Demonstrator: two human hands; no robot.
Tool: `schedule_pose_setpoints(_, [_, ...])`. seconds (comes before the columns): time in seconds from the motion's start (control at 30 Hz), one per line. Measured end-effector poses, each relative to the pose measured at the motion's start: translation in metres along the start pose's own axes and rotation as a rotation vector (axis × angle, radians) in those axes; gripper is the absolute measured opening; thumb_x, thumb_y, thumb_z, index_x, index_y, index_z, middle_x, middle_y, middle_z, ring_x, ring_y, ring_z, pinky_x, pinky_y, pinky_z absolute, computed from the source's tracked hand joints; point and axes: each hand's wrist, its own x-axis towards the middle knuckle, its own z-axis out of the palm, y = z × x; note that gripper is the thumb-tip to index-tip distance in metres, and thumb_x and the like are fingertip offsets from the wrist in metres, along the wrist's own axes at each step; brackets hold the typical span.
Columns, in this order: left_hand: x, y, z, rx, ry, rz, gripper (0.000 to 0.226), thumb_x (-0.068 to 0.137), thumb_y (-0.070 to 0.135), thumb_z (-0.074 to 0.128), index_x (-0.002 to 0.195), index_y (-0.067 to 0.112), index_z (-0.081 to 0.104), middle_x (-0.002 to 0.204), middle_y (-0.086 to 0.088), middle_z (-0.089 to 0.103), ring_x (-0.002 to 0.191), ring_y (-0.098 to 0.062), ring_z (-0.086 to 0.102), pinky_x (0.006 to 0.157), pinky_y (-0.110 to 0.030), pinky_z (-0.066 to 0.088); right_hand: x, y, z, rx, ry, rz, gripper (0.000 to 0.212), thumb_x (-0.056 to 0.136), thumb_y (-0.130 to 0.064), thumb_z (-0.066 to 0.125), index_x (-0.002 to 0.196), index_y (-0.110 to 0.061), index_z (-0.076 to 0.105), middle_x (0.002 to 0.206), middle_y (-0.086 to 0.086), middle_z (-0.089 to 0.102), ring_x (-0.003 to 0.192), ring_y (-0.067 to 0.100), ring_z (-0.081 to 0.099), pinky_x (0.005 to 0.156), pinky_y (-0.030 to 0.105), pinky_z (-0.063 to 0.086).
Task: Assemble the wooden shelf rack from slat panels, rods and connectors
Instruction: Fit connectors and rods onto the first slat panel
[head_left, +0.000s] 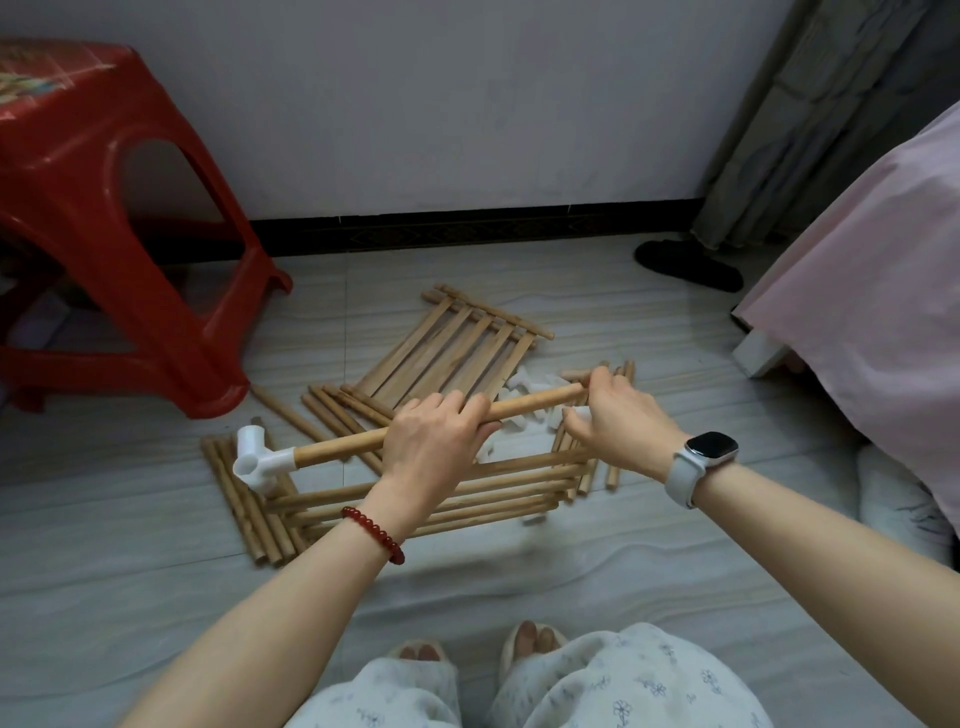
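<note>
Nearby, red stool (119, 234); loose rods (332, 415)

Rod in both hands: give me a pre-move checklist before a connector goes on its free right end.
1. Left hand grips the rod mid-length: ok.
2. White connector sits on the rod's left end: ok; how deep, cannot tell.
3. Right hand at the right end: ok; bare end hidden, cannot tell.
4. Spare connectors on the floor behind the rod: ok.
5. Slat panel lies flat, apart from the hands: ok.

Both hands reach forward, left hand (434, 441) and right hand (618, 415) curled, gripping.
</note>
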Motion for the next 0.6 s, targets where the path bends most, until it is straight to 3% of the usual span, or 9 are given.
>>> schedule_pose_setpoints(0.1, [-0.002,0.003,-0.001,0.004,0.004,-0.017,0.02,0.086,0.034,0.066,0.086,0.014,0.067,0.062,0.0,0.059,0.05,-0.018,0.055,0.045,-0.027,0.04,-0.001,0.006,-0.008,-0.021,-0.083,-0.124,0.051,0.097,-0.039,0.042,0.138,-0.012,0.028,0.128,0.011,0.046,0.092,0.024,0.056,0.079,0.034,0.047])
schedule_pose_setpoints(0.2, [-0.003,0.002,-0.001,-0.008,0.014,-0.004,0.022,0.088,0.035,0.062,0.086,0.014,0.067,0.062,0.0,0.059,0.05,-0.017,0.055,0.045,-0.026,0.04,-0.004,0.01,-0.015,-0.043,-0.154,-0.216,0.063,0.096,-0.037,0.045,0.146,-0.012,0.017,0.141,0.01,0.038,0.108,0.025,0.054,0.092,0.039,0.045])
schedule_pose_setpoints(0.33, [-0.001,-0.005,-0.001,-0.026,-0.01,0.014,0.022,0.087,0.037,0.062,0.084,0.015,0.067,0.062,0.001,0.058,0.05,-0.016,0.054,0.045,-0.026,0.039,-0.012,0.019,-0.026,-0.056,-0.291,-0.289,0.05,0.094,-0.029,0.054,0.135,-0.021,0.027,0.126,0.007,0.049,0.103,0.022,0.054,0.088,0.039,0.048])
schedule_pose_setpoints(0.4, [0.0,-0.002,-0.001,-0.045,-0.019,0.014,0.021,0.086,0.036,0.064,0.083,0.016,0.066,0.061,0.002,0.058,0.049,-0.016,0.054,0.046,-0.025,0.039,-0.015,0.025,-0.03,0.02,-0.344,-0.265,0.048,0.092,-0.025,0.057,0.132,-0.028,0.03,0.125,0.004,0.048,0.11,0.02,0.049,0.092,0.036,0.047])
schedule_pose_setpoints(0.5, [0.001,0.002,0.0,-0.073,-0.026,0.004,0.018,0.084,0.033,0.068,0.083,0.015,0.066,0.06,0.002,0.058,0.048,-0.016,0.054,0.045,-0.026,0.041,-0.017,0.029,-0.024,0.069,-0.237,-0.255,0.061,0.09,-0.031,0.059,0.142,-0.026,0.026,0.138,0.001,0.041,0.124,0.017,0.042,0.103,0.034,0.039])
schedule_pose_setpoints(0.6, [0.002,0.004,-0.002,-0.077,-0.04,-0.024,0.02,0.086,0.034,0.066,0.084,0.015,0.067,0.06,0.001,0.058,0.047,-0.018,0.055,0.045,-0.03,0.046,-0.015,0.025,-0.011,0.138,-0.003,-0.167,0.063,0.088,-0.044,0.057,0.142,-0.024,0.03,0.136,0.004,0.045,0.122,0.02,0.045,0.1,0.034,0.04])
